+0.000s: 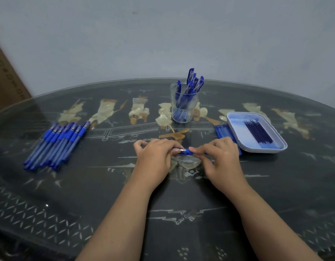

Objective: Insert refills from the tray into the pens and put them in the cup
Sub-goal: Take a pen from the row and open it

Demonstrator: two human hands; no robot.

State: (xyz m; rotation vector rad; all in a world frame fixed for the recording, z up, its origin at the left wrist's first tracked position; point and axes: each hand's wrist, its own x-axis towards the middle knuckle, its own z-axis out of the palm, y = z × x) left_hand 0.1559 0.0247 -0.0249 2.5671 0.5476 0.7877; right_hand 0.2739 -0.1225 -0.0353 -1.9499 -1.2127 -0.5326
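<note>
You sit at a dark oval glass-topped table (87,185) inlaid with pale figures. On its left lies a row of blue capped pens (55,144), side by side and touching. At the right sits a white rectangular plastic tray (264,150). Your left hand (155,157) and right hand (221,157) meet near the centre, fingers curled in a pinch. Far centre stands a clear glass cup (183,108) with several blue pens (191,81) upright inside. A bundle of pale blue tubes (223,130) lies against the tray's left wall; what they are is unclear. Dark blue refills (258,131) lie together in the tray. Smallest is the blue pen with a silver band (185,152): each hand grips one end.
</note>
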